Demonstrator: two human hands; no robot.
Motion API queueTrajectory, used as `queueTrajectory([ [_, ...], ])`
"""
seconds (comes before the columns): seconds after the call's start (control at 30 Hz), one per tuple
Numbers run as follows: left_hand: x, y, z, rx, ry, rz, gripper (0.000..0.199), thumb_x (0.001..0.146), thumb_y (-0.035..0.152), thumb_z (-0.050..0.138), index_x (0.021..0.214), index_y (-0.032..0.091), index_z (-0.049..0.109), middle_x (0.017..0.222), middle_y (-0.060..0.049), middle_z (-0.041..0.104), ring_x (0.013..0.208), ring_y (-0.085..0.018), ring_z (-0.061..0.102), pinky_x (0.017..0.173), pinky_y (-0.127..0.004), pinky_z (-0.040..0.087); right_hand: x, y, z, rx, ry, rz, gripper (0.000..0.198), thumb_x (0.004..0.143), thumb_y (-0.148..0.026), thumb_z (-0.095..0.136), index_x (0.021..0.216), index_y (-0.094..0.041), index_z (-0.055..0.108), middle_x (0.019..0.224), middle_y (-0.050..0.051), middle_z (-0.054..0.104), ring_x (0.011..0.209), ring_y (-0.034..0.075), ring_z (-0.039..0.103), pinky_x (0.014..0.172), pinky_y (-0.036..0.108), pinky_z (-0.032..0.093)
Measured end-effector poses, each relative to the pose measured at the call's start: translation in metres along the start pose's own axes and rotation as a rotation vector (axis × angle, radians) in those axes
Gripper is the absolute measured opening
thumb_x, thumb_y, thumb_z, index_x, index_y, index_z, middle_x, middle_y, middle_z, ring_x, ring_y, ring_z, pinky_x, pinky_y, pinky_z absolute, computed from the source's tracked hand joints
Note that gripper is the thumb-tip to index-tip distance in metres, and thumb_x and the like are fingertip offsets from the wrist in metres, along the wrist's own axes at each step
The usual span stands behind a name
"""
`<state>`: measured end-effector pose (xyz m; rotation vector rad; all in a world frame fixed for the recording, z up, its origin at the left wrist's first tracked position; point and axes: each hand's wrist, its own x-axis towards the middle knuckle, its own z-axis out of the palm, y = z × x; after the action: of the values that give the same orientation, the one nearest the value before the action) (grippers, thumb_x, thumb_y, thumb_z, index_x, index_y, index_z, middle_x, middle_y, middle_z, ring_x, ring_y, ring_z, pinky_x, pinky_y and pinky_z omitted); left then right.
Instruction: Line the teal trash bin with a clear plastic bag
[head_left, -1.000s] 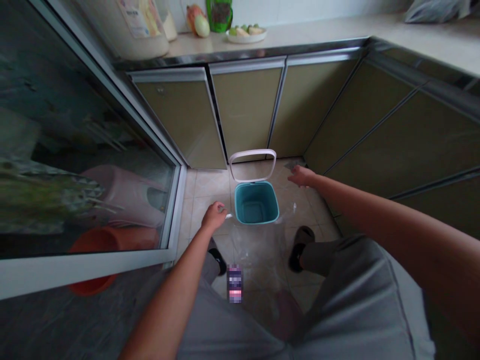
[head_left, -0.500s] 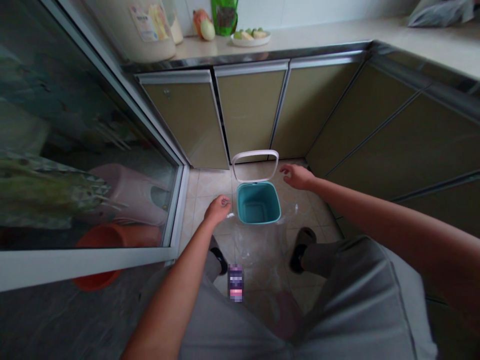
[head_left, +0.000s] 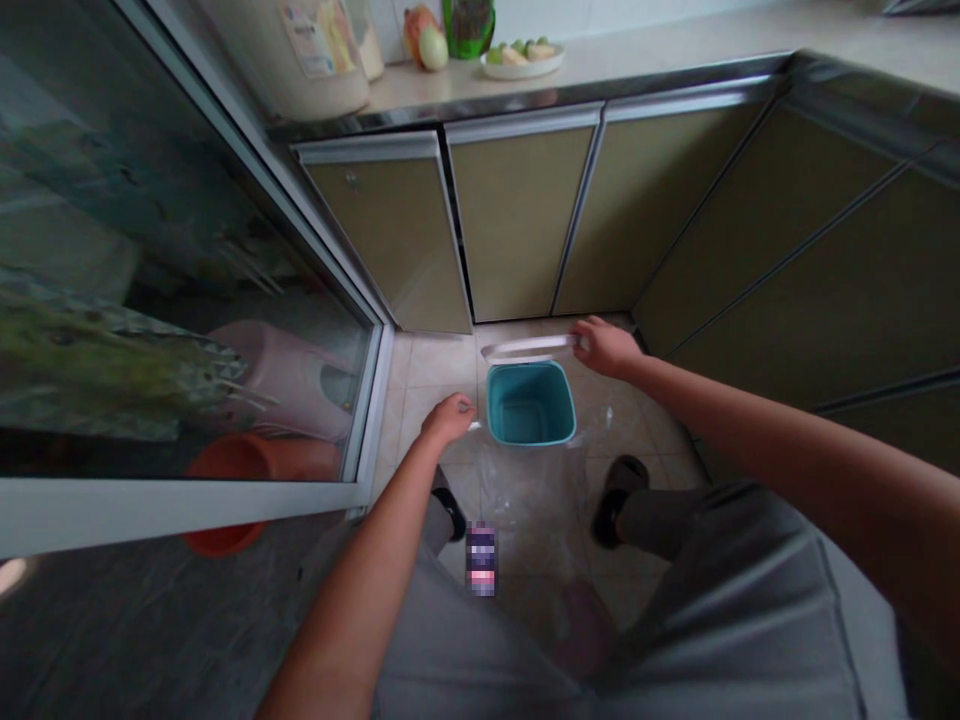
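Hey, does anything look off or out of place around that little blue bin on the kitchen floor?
Nothing looks spilled or broken. The teal bin stands upright and unlined. Its white ring frame is hinged back behind it, gripped by the right hand. A clear plastic bag hangs in front of it, pinched by the left hand.

floor (head_left: 435, 365) – tiled | on it: teal bin (head_left: 531, 403) – clear plastic bag (head_left: 532, 490)
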<state>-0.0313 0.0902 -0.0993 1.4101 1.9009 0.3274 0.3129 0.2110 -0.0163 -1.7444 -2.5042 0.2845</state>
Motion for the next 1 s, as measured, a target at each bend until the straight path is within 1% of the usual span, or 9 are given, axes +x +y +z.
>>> queueTrajectory([
  [0.2, 0.002, 0.005, 0.003, -0.004, -0.021, 0.009, 0.032, 0.085, 0.039, 0.070, 0.112, 0.022, 0.070, 0.099, -0.005, 0.077, 0.082, -0.018, 0.067, 0.071, -0.025, 0.046, -0.071, -0.003, 0.049, -0.121, -0.339, -0.240, 0.022, 0.091, -0.025, 0.062, 0.110, -0.023, 0.072, 0.127, 0.012, 0.064, 0.113, 0.027, 0.062, 0.090, 0.031, 0.046],
  [0.3, 0.000, 0.007, 0.011, -0.019, -0.037, 0.037, 0.031, 0.085, 0.039, 0.070, 0.110, 0.021, 0.070, 0.094, -0.005, 0.076, 0.077, -0.018, 0.066, 0.069, -0.025, 0.046, -0.090, -0.008, 0.079, -0.100, -0.453, -0.238, 0.030, 0.087, -0.023, 0.067, 0.117, -0.025, 0.071, 0.129, 0.011, 0.064, 0.115, 0.027, 0.063, 0.091, 0.031, 0.046],
  [0.4, -0.007, 0.013, 0.020, -0.032, -0.076, 0.110, 0.030, 0.086, 0.038, 0.066, 0.110, 0.021, 0.070, 0.089, -0.003, 0.073, 0.071, -0.016, 0.063, 0.066, -0.025, 0.043, -0.107, -0.014, 0.091, 0.014, -0.516, -0.185, 0.030, 0.092, -0.030, 0.063, 0.121, -0.025, 0.070, 0.123, 0.009, 0.069, 0.109, 0.025, 0.066, 0.084, 0.029, 0.046],
  [0.53, -0.025, 0.028, 0.035, -0.077, -0.189, 0.314, 0.024, 0.087, 0.042, 0.063, 0.088, 0.019, 0.068, 0.072, 0.001, 0.063, 0.065, -0.014, 0.054, 0.062, -0.024, 0.038, -0.136, -0.023, 0.073, 0.190, -0.518, -0.120, 0.023, 0.098, -0.037, 0.056, 0.102, -0.023, 0.073, 0.099, 0.006, 0.074, 0.087, 0.020, 0.066, 0.072, 0.026, 0.041],
  [0.63, -0.042, 0.034, 0.051, -0.045, -0.245, 0.423, 0.042, 0.087, 0.053, 0.059, 0.064, 0.019, 0.054, 0.058, 0.003, 0.048, 0.060, -0.012, 0.042, 0.058, -0.025, 0.031, -0.162, -0.028, 0.058, 0.309, -0.438, -0.090, 0.036, 0.100, -0.044, 0.048, 0.080, -0.021, 0.066, 0.080, 0.005, 0.069, 0.073, 0.017, 0.060, 0.068, 0.027, 0.038],
  [0.7, -0.051, 0.035, 0.064, -0.008, -0.288, 0.445, 0.052, 0.088, 0.061, 0.056, 0.057, 0.020, 0.046, 0.054, 0.004, 0.041, 0.058, -0.012, 0.037, 0.056, -0.025, 0.027, -0.175, -0.030, 0.059, 0.386, -0.413, -0.062, 0.043, 0.100, -0.047, 0.043, 0.070, -0.020, 0.058, 0.071, 0.004, 0.062, 0.068, 0.016, 0.055, 0.066, 0.027, 0.038],
  [0.8, -0.058, 0.042, 0.076, 0.020, -0.355, 0.406, 0.064, 0.085, 0.075, 0.051, 0.055, 0.020, 0.042, 0.053, 0.004, 0.039, 0.057, -0.012, 0.037, 0.056, -0.026, 0.026, -0.178, -0.032, 0.071, 0.484, -0.469, -0.010, 0.048, 0.097, -0.055, 0.043, 0.063, -0.021, 0.049, 0.064, 0.002, 0.054, 0.065, 0.016, 0.050, 0.065, 0.027, 0.038],
  [0.9, -0.063, 0.070, 0.057, -0.066, -0.338, 0.383, 0.073, 0.083, 0.089, 0.036, 0.056, 0.022, 0.035, 0.054, 0.003, 0.035, 0.057, -0.012, 0.036, 0.056, -0.028, 0.029, -0.158, -0.036, 0.054, 0.664, -0.422, 0.095, 0.062, 0.096, -0.071, 0.030, 0.060, -0.022, 0.038, 0.059, 0.001, 0.045, 0.060, 0.015, 0.043, 0.062, 0.028, 0.039],
  [1.0, -0.089, 0.098, 0.002, -0.313, -0.259, 0.533, 0.077, 0.082, 0.094, 0.009, 0.063, 0.023, 0.032, 0.060, -0.001, 0.038, 0.062, -0.016, 0.042, 0.060, -0.031, 0.037, -0.149, -0.048, -0.018, 0.890, -0.182, 0.072, 0.072, 0.090, -0.084, 0.003, 0.061, -0.024, 0.027, 0.057, 0.001, 0.034, 0.057, 0.016, 0.037, 0.060, 0.030, 0.040],
])
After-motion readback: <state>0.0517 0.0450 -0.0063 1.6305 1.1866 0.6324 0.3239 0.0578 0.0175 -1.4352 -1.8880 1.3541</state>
